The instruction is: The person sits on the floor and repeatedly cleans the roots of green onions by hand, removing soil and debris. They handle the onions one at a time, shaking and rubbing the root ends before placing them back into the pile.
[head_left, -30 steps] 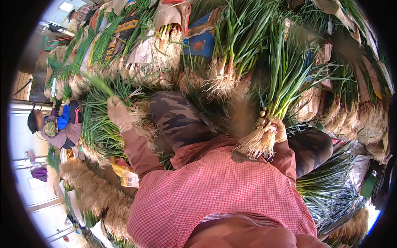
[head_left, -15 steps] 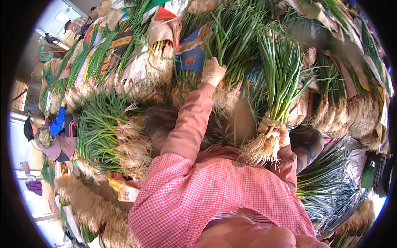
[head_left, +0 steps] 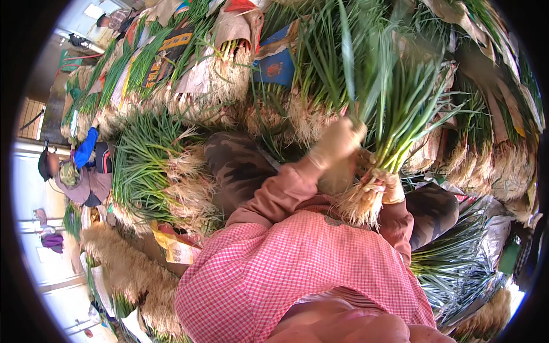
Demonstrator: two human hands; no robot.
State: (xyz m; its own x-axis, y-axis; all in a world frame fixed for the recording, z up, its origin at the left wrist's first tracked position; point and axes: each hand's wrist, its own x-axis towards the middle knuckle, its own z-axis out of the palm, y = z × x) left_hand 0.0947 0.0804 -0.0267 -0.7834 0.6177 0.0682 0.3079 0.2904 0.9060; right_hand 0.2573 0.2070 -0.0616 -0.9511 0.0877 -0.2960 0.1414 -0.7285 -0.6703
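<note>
The right hand (head_left: 392,186), in a pale glove, is wrapped around a bunch of green onions (head_left: 403,123) just above its roots (head_left: 360,204). The bunch stands between the person's knees, toward the right one, with its leaves fanning to the far side and its pale roots at the near end, in front of the pink checked shirt (head_left: 309,257). The left hand (head_left: 337,140), also gloved and blurred, is just left of the bunch, its fingers curled round a green stalk (head_left: 347,54) whose blurred leaf rises toward the far side.

Both knees are in camouflage trousers (head_left: 237,163). Left of the left knee lies a heap of green onions (head_left: 140,163), leaves to the left and roots to the right. On the far side a row of rooted bundles runs across, some covered by sacks, among them a blue sack (head_left: 275,68) and a beige wrap (head_left: 237,28) with a red edge. Near left are a yellow-and-white packet (head_left: 173,246) and a long bank of pale roots (head_left: 128,266); near right, darker leaves (head_left: 452,246) lie beside silvery sheeting (head_left: 493,220). Far to the left a co-worker (head_left: 86,177) with a blue sleeve reaches toward the row
</note>
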